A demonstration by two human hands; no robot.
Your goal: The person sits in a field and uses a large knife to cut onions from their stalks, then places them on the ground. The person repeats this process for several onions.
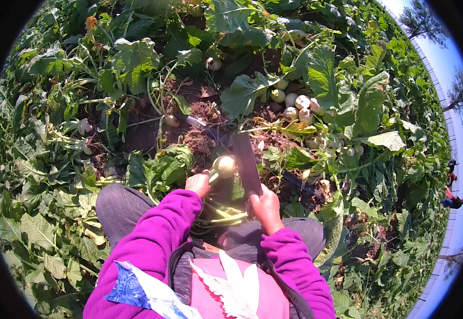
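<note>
My left hand (198,184) grips the leaf stalks of a pale round turnip (223,166), whose root points away from me. In my right hand (265,205) is the handle of a knife with a broad flat blade (247,161). The blade stands close to the turnip's right side; whether it touches cannot be made out. Below both hands, cut leaf stalks (225,215) lie between my knees. A pile of trimmed turnips (302,103) rests on the soil ahead and to the right.
Two turnips (84,127) with leaves attached lie at left. Dark drip tubing (295,179) crosses the bare soil (199,145). Dense turnip leaves (40,231) surround me on all sides. Other people (453,201) are far off at the right, near a fence (451,131).
</note>
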